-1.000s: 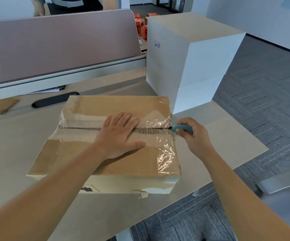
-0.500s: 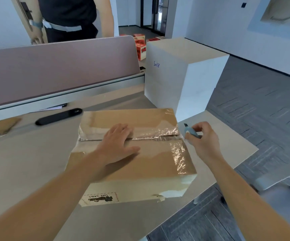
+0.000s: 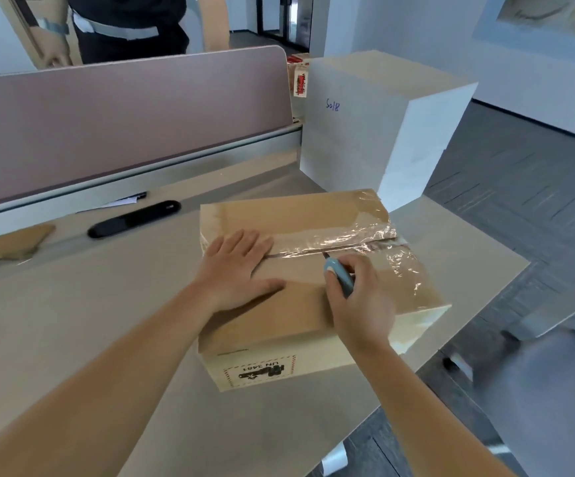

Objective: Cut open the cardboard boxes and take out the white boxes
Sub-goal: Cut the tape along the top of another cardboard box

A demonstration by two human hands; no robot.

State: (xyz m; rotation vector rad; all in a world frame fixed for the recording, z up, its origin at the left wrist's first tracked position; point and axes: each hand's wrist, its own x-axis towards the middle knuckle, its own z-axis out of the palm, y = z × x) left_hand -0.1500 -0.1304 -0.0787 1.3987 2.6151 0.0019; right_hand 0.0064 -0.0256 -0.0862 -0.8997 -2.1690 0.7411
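Note:
A flat brown cardboard box (image 3: 300, 311) lies on the desk, its top seam covered with clear tape (image 3: 355, 241). My left hand (image 3: 236, 266) rests flat on the lid's left part, fingers spread over the seam. My right hand (image 3: 362, 304) grips a blue utility knife (image 3: 339, 275), its tip touching the taped seam near the middle of the lid. A stack of large white boxes (image 3: 375, 125) stands behind the cardboard box at the desk's right end.
A desk divider panel (image 3: 124, 125) runs along the back, with a person standing behind it. A black oblong object (image 3: 134, 218) and a cardboard scrap (image 3: 14, 241) lie on the desk (image 3: 72, 321) at left. The desk edge and carpeted floor are at right.
The cardboard box has turned and slid to the right. My right hand moved from the box's right end onto the lid, bringing the knife tip to the seam.

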